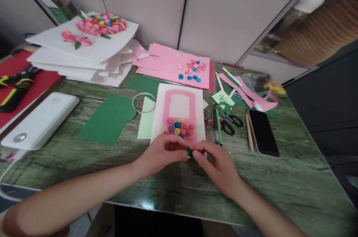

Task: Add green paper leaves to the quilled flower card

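Note:
Between the fingertips of my left hand (pixel 169 151) and my right hand (pixel 214 164) is a small dark green paper leaf (pixel 190 152); both hands pinch it just above the table's near side. Under and behind them lies a white card (pixel 160 112) bearing a pink paper basket shape (pixel 167 103) with an arched handle. Rolled paper flowers (pixel 184 129) in pink, blue, yellow and purple cover the basket's upper part. My hands hide the card's lower edge.
Left are green paper (pixel 103 121), a metal ring (pixel 144 103), a white power bank (pixel 41 121) and pliers (pixel 16 91). Right are a green cutter (pixel 217 127), scissors (pixel 231 121) and a phone (pixel 263 132). Behind stand stacked white sheets (pixel 81 60) and pink paper (pixel 167 62) with loose rolls.

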The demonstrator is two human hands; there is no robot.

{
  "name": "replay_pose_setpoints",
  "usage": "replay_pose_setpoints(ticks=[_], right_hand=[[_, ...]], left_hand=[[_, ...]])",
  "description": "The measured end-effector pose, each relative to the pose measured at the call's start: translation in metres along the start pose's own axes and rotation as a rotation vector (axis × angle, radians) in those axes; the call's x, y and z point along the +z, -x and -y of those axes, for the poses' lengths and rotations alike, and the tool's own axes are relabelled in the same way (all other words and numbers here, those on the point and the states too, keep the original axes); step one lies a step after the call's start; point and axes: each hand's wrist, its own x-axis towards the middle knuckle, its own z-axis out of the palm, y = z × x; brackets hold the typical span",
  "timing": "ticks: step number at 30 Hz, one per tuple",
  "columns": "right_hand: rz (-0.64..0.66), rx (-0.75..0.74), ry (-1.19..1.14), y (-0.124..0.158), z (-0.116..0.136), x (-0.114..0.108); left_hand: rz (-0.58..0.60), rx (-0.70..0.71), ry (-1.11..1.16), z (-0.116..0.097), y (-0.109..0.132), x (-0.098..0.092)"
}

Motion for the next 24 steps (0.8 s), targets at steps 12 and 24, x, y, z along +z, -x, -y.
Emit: replay_pose_setpoints(ticks=[12, 24], right_hand=[[0.153, 0.125, -0.057, -0.0021, 0.0007, 0.0010], [0.155, 0.188, -0.089, -0.0048, 0.0033, -0.0052]], left_hand=[[-0.019, 0.043, -0.062, 0.0005, 0.0001, 0.0002], [-0.008, 0.145, -0.425, 0.0035, 0.0064, 0.0061]])
